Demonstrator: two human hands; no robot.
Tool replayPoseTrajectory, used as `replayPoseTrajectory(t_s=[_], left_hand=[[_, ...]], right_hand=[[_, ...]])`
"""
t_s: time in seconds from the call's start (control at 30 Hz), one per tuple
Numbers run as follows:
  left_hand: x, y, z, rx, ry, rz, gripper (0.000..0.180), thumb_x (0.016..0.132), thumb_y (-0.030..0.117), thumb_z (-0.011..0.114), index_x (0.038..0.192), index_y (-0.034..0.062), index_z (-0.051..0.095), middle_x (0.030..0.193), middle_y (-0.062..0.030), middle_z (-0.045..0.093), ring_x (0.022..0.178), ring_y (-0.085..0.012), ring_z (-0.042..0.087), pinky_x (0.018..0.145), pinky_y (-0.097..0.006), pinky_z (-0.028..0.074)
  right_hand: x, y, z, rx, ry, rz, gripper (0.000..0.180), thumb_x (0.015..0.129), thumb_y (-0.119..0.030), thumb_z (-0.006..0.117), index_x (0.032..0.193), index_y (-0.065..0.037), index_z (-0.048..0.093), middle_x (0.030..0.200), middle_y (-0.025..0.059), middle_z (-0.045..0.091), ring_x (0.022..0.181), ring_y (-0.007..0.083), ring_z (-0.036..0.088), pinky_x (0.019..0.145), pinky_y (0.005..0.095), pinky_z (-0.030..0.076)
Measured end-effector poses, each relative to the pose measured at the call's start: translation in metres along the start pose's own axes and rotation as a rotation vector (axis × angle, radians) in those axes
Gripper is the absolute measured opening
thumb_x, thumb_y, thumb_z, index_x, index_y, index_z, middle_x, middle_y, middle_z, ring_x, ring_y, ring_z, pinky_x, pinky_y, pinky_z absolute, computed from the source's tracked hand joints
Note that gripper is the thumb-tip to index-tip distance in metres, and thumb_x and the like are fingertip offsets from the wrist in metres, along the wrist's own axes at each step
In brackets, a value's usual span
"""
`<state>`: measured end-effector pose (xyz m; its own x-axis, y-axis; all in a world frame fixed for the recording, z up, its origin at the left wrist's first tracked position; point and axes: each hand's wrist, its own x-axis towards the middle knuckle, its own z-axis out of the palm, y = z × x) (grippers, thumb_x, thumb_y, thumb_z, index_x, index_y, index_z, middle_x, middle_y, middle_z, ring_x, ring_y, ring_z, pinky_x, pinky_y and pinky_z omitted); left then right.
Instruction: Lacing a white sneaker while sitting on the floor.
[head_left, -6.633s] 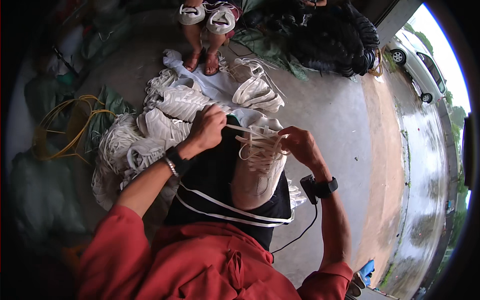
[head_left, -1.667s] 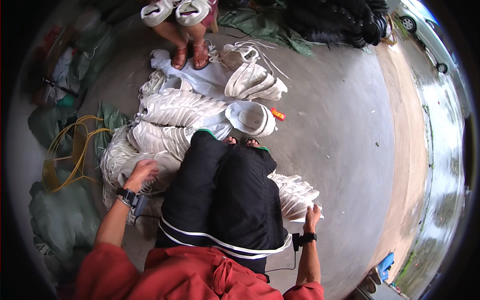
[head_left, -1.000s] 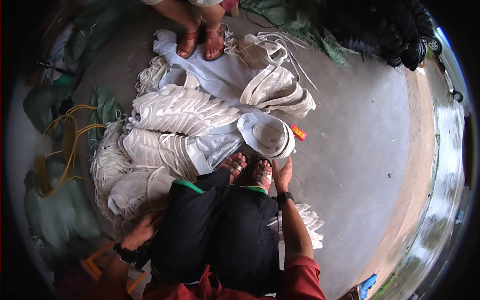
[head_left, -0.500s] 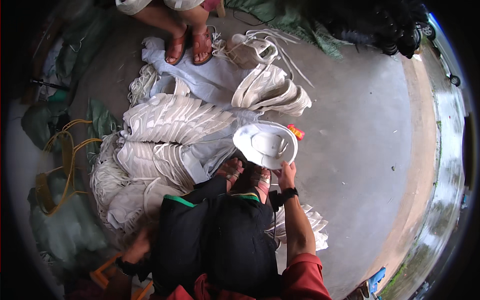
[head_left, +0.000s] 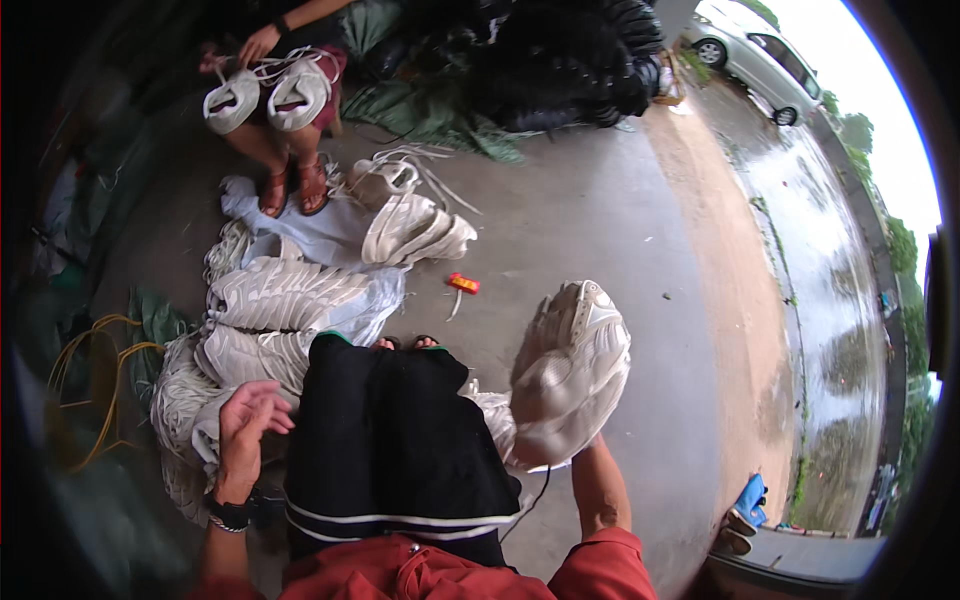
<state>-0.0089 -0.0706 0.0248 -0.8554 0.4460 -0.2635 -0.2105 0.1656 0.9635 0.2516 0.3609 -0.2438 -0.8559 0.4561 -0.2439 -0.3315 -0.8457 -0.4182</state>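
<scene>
Head view: support the pale shoe evenly, raised right of the black trousers; cannot tell the right hand's grip, hidden behind it. Hold the left hand, empty, fingers loosely parted, clear of the piled shoes.

The person's left hand hovers free, fingers loosely bent and slightly parted, at the end of a left forearm rising from the lower edge. The bare right forearm extends forward, leaning slightly inward (the right hand itself is hidden from view).
</scene>
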Motion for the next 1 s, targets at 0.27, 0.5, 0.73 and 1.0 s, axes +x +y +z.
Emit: replayPoseTrajectory(t_s=[0.27, 0.5, 0.73, 1.0], left_hand=[[-0.061, 0.006, 0.119, -0.563, -1.008, -0.548, 0.069, 0.085, 0.044, 0.056, 0.136, 0.0077, 0.028, 0.13, -0.0118, 0.045, 0.115, -0.0269, 0.049, 0.094, -0.045, 0.041], [-0.076, -0.022, 0.104, -0.659, -0.838, -0.657, 0.06, 0.081, 0.033, 0.063, 0.13, 0.0078, 0.039, 0.126, -0.0078, 0.049, 0.116, -0.0242, 0.047, 0.099, -0.042, 0.036], [-0.066, -0.04, 0.088, -0.762, -0.745, -0.559, 0.048, 0.074, 0.017, 0.064, 0.118, 0.004, 0.05, 0.115, -0.0095, 0.056, 0.106, -0.0255, 0.054, 0.096, -0.041, 0.04], [-0.022, -0.067, 0.064, -0.815, -0.338, -0.414, 0.03, 0.075, 0.014, 0.058, 0.102, 0.0022, 0.059, 0.104, -0.0094, 0.061, 0.097, -0.0248, 0.058, 0.092, -0.038, 0.043]], right_hand=[[-0.031, 0.042, 0.037, -0.384, -0.08, -0.275, 0.033, 0.084, -0.018, 0.056, 0.113, -0.004, 0.054, 0.106, 0.0127, 0.06, 0.097, 0.0288, 0.058, 0.085, 0.0419, 0.046], [-0.051, 0.072, 0.076, -0.654, -0.062, -0.458, 0.034, 0.082, -0.019, 0.057, 0.112, -0.004, 0.054, 0.102, 0.0139, 0.061, 0.093, 0.0288, 0.059, 0.082, 0.0423, 0.047], [-0.035, 0.05, 0.129, -0.978, -0.099, -0.472, 0.035, 0.08, -0.02, 0.059, 0.111, -0.003, 0.055, 0.098, 0.0151, 0.063, 0.09, 0.0289, 0.061, 0.08, 0.0428, 0.048], [0.031, 0.071, 0.237, -1.761, -0.2, -0.57, 0.03, 0.079, -0.022, 0.06, 0.101, -0.003, 0.06, 0.082, 0.0196, 0.064, 0.075, 0.0292, 0.063, 0.07, 0.0432, 0.048]])
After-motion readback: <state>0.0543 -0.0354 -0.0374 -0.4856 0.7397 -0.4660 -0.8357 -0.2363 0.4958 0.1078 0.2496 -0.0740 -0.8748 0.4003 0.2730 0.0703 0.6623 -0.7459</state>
